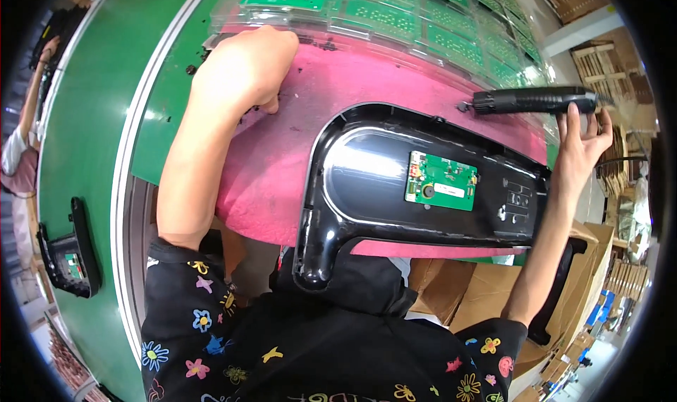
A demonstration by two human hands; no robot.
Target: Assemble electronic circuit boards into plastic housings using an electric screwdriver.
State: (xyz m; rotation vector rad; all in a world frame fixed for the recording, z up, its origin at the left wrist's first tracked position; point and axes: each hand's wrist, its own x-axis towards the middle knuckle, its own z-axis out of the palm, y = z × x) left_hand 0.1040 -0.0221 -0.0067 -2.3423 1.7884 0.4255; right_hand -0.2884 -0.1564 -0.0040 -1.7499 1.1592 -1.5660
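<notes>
Finger grip unclear on both: left hand [243,76] left of the black housing [374,215], right hand [582,145] rightward, touching a black tool [525,101].

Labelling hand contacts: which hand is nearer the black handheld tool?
Right. The right hand touches the black handheld tool near its right end; the left hand is well away to its left, across the pink mat.

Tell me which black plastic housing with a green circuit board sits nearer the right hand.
The glossy black plastic housing on the pink mat, one end near the right hand; the other housing lies far left, on the green surface.
</notes>
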